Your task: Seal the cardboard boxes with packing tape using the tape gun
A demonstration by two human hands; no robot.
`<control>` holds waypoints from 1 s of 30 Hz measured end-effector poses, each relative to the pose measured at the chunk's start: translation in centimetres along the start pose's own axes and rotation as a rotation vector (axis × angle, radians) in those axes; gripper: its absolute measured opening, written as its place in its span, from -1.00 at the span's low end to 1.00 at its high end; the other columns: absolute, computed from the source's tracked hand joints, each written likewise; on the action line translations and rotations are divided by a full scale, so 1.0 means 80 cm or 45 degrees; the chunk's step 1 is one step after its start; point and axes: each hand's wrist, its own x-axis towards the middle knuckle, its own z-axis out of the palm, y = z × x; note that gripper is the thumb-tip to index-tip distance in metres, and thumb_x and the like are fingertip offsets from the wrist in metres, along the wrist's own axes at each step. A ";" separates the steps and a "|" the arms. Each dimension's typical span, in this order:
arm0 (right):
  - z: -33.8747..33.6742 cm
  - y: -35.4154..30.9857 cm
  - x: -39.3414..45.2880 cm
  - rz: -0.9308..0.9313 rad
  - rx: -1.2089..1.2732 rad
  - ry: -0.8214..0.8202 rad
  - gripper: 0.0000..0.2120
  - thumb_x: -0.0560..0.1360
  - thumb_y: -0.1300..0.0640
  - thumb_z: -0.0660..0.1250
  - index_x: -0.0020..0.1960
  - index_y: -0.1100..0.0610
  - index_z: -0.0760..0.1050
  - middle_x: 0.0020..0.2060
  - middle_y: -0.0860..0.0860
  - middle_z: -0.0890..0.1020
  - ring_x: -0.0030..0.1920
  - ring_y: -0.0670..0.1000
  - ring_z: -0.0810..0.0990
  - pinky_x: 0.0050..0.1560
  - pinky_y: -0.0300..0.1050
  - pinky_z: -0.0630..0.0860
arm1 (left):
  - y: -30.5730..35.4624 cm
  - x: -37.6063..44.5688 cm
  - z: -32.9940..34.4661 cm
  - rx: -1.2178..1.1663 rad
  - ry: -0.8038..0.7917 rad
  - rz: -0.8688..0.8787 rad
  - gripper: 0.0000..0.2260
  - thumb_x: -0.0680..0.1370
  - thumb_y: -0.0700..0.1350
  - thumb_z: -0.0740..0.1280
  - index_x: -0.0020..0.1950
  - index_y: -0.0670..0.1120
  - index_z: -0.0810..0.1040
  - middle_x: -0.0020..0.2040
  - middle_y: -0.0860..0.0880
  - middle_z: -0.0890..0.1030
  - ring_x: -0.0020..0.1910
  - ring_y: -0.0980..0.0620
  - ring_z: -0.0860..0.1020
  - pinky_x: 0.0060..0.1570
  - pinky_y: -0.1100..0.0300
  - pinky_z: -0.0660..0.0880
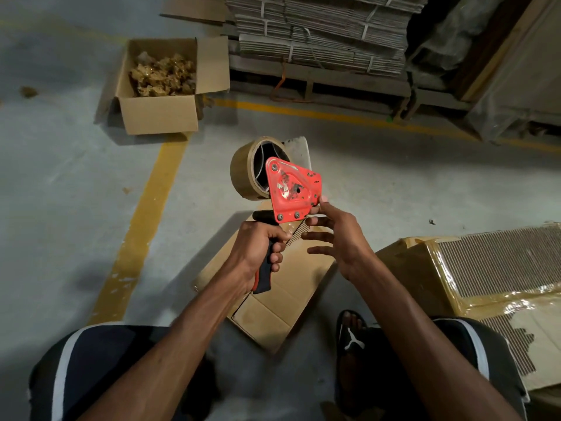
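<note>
A red tape gun with a roll of brown tape is held up in mid-air over the floor. My left hand grips its black and orange handle. My right hand is at the gun's front lower corner, thumb and forefinger pinching there while the other fingers spread loose. Below the gun lies a small cardboard box with its flaps closed, partly hidden by my arms. A larger box wrapped in glossy tape sits at the right.
An open carton with crumpled brown tape scraps stands at the back left. Bundled flat cardboard is stacked on a pallet behind. Yellow lines cross the grey floor. My knees and a sandalled foot fill the bottom.
</note>
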 end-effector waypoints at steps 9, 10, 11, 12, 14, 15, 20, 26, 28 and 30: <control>-0.007 0.018 0.019 -0.072 -0.146 0.141 -0.62 0.70 -0.10 0.18 0.06 0.17 0.60 -0.15 0.02 0.64 -0.14 0.10 0.64 -0.20 -0.03 0.46 | 0.008 -0.006 0.001 0.085 0.047 0.081 -0.80 0.45 -0.29 0.34 -0.33 -0.12 0.43 -0.44 -0.07 0.35 -0.52 0.00 0.28 -0.46 0.18 0.26; -0.008 0.022 0.023 -0.093 -0.178 0.128 -0.61 0.70 -0.11 0.17 0.04 0.16 0.60 -0.16 0.02 0.64 -0.17 0.09 0.64 -0.23 -0.05 0.45 | 0.011 -0.007 0.001 0.075 0.056 0.080 -0.83 0.45 -0.29 0.34 -0.30 -0.13 0.43 -0.44 -0.06 0.35 -0.53 0.00 0.28 -0.46 0.19 0.26; -0.008 0.028 0.025 -0.113 -0.228 0.122 -0.60 0.70 -0.14 0.17 0.02 0.15 0.60 -0.16 0.02 0.66 -0.20 0.08 0.64 -0.25 -0.07 0.45 | 0.015 -0.009 0.001 0.064 0.062 0.079 -0.87 0.45 -0.29 0.33 -0.26 -0.14 0.44 -0.45 -0.06 0.35 -0.53 0.01 0.27 -0.47 0.19 0.26; -0.010 0.037 0.028 -0.149 -0.321 0.135 -0.58 0.69 -0.17 0.17 0.01 0.15 0.60 -0.17 0.02 0.67 -0.22 0.07 0.64 -0.27 -0.09 0.45 | 0.018 -0.010 0.002 0.050 0.066 0.078 -0.89 0.45 -0.29 0.33 -0.23 -0.15 0.44 -0.45 -0.06 0.35 -0.53 0.01 0.27 -0.47 0.20 0.25; -0.015 0.064 0.032 -0.279 -0.656 0.174 -0.54 0.67 -0.23 0.17 0.04 0.14 0.61 -0.15 0.02 0.69 -0.20 0.07 0.65 -0.24 -0.10 0.50 | 0.025 -0.012 0.001 0.008 0.062 0.064 -0.88 0.44 -0.29 0.32 -0.26 -0.15 0.45 -0.45 -0.05 0.34 -0.53 0.02 0.27 -0.48 0.21 0.24; -0.019 0.078 0.036 -0.323 -0.835 0.174 -0.51 0.65 -0.28 0.17 0.07 0.12 0.61 -0.10 0.03 0.70 -0.14 0.08 0.66 -0.16 -0.05 0.56 | 0.028 -0.013 0.000 -0.021 0.053 0.055 -0.87 0.44 -0.29 0.32 -0.28 -0.13 0.45 -0.44 -0.05 0.34 -0.54 0.02 0.26 -0.48 0.21 0.24; -0.032 0.110 0.080 -0.074 -1.304 0.029 -0.57 0.62 -0.21 0.32 0.23 0.13 0.59 0.10 0.04 0.62 0.09 0.12 0.62 0.12 0.04 0.57 | 0.037 -0.016 -0.013 -0.088 -0.022 0.039 -0.84 0.45 -0.26 0.32 -0.30 -0.08 0.43 -0.43 -0.02 0.34 -0.53 0.05 0.27 -0.50 0.23 0.27; -0.051 0.145 0.179 0.008 -1.755 0.027 -0.35 0.56 -0.17 0.40 0.56 0.01 0.29 0.47 0.12 0.43 0.41 0.21 0.44 0.36 0.22 0.46 | 0.037 -0.022 -0.034 -0.137 -0.037 -0.001 -0.87 0.47 -0.26 0.29 -0.23 -0.08 0.42 -0.45 -0.01 0.33 -0.54 0.06 0.28 -0.50 0.24 0.26; -0.048 0.160 0.207 0.040 -1.789 -0.001 -0.14 0.52 -0.20 0.45 0.65 -0.14 0.05 0.58 0.13 0.21 0.51 0.31 0.27 0.40 0.35 0.33 | 0.039 -0.021 -0.042 -0.135 -0.010 0.006 -0.88 0.47 -0.26 0.30 -0.21 -0.08 0.42 -0.45 -0.01 0.33 -0.54 0.06 0.28 -0.48 0.23 0.26; -0.042 0.176 0.232 0.112 -1.801 -0.054 0.03 0.46 -0.21 0.52 0.64 -0.30 -0.16 0.65 0.16 -0.08 0.57 0.46 0.03 0.44 0.47 0.18 | 0.042 -0.016 -0.049 -0.131 0.024 0.014 -0.87 0.46 -0.26 0.30 -0.23 -0.08 0.42 -0.45 -0.01 0.33 -0.54 0.05 0.27 -0.47 0.22 0.25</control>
